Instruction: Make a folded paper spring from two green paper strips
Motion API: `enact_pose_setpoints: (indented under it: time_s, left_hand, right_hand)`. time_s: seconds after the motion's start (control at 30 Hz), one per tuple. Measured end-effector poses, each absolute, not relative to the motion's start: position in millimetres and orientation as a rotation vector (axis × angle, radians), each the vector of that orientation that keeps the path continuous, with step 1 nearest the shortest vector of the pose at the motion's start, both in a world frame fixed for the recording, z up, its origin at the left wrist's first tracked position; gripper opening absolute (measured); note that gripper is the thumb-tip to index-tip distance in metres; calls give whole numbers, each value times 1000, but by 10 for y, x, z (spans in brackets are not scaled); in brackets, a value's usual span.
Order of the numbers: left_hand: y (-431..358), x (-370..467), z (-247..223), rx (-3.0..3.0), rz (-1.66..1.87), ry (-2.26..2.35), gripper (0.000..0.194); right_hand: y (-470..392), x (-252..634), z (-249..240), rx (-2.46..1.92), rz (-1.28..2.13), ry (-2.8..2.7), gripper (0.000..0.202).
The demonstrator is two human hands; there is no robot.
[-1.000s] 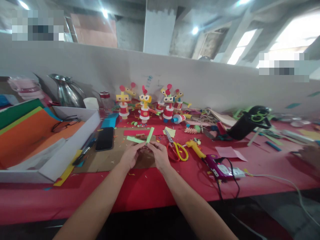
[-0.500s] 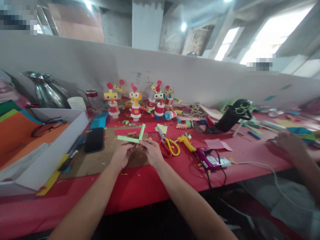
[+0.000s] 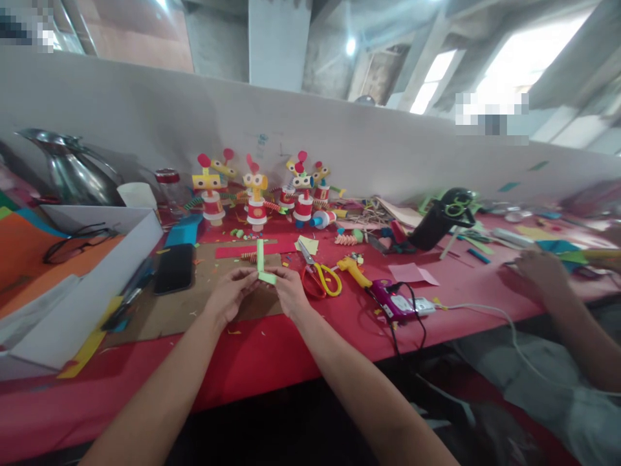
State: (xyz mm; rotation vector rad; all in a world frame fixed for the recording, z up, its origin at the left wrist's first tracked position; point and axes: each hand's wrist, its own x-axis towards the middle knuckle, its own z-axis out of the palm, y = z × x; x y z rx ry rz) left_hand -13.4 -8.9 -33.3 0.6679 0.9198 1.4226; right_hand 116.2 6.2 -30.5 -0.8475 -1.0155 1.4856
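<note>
Pale green paper strips point(image 3: 261, 256), joined at a corner, are pinched between both hands above a sheet of brown cardboard point(image 3: 204, 310). One length points away from me, while a short length lies across by my right fingers. My left hand point(image 3: 229, 292) is closed on the left side of the corner. At the other side my right hand point(image 3: 292, 291) is closed on the short length. Just behind the hands lies a folded paper spring point(image 3: 248, 257), partly hidden by the strip. Scissors with red and yellow handles point(image 3: 321, 275) rest right of my right hand.
Several red-and-white paper figures point(image 3: 255, 200) stand at the back. Leftward are a phone point(image 3: 174, 268) and a white box point(image 3: 97, 291). A yellow glue gun point(image 3: 356, 273) and purple power strip point(image 3: 395, 301) lie right; a co-worker's hand point(image 3: 541, 275) is farther right.
The green strip across the hands has been folded over: its long left part no longer sticks out, and the other length now points straight away from me. The view has shifted slightly right.
</note>
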Motion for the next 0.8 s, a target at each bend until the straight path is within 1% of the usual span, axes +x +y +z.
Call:
enact_pose_setpoints:
  time_s: [0.13, 0.23, 0.43, 0.53, 0.7, 0.8]
  left_hand:
    - [-101, -135, -296, 705, 1431, 943, 25]
    - [-98, -133, -278, 714, 1445, 940, 30]
    - [-93, -122, -301, 738, 1498, 985, 33]
    - [-90, -106, -301, 717, 1521, 1019, 34]
    - [-85, -69, -271, 699, 1544, 988, 31]
    - [-87, -67, -251, 663, 1524, 949, 28]
  right_hand:
    - [66, 1142, -338, -856, 1386, -1091, 23]
    - [76, 1137, -370, -835, 1316, -1165, 22]
    - [75, 1147, -407, -808, 1151, -1379, 18]
    - [52, 1136, -402, -836, 1189, -1434, 14]
    - [51, 1104, -397, -924, 1233, -1287, 25]
    - [84, 1099, -414, -914, 1223, -1250, 25]
